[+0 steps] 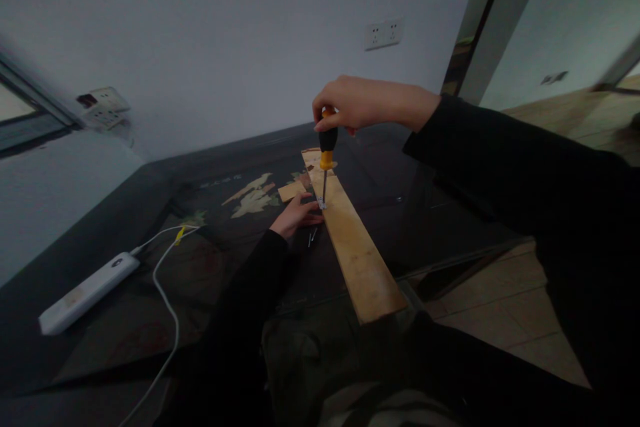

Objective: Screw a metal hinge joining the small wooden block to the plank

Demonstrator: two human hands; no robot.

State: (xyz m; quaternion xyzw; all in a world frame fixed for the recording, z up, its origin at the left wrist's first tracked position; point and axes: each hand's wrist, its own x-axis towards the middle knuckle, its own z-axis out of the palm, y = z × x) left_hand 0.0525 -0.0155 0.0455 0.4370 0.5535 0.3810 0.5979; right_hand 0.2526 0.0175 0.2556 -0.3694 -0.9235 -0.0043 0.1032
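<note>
My right hand [345, 103] is wrapped around the top of a screwdriver [327, 141] with a black and yellow handle, held upright. Its shaft points down onto a small metal bracket [321, 203] at the left edge of a long wooden board [357, 247]. Close against that edge is my left hand [297, 215], its fingertips gripping the bracket. The screwdriver's tip meets the bracket; any screw head under it is too small to make out. A couple of loose screws [313, 236] lie on the dark table just below my left hand.
A small wooden block [292, 191] lies left of the board on the dark table [240, 253]. On the left are a white power strip [90, 292] and its cable [173, 310]. The board's near end overhangs the table edge. A wall with sockets [383, 34] stands behind.
</note>
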